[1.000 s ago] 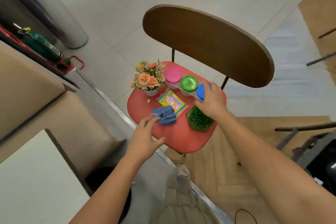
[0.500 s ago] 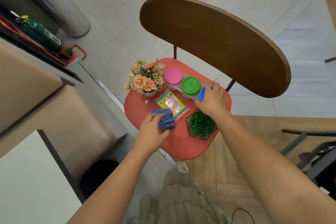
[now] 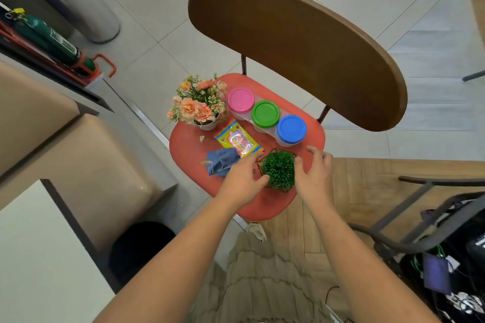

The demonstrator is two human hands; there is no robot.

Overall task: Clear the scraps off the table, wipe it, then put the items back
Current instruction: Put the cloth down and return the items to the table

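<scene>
Two pale scraps (image 3: 202,138) lie on the red seat (image 3: 262,204), one just below the flower pot (image 3: 207,125), the other at the left edge of the blue cloth (image 3: 221,161). Left hand (image 3: 242,178) and right hand (image 3: 315,174) are apart with fingers loosely curved, gripping nothing, and flank the grass plant (image 3: 279,170) at the near edge. Snack packet (image 3: 238,141) and three lidded tubs (image 3: 265,113) sit behind.
</scene>
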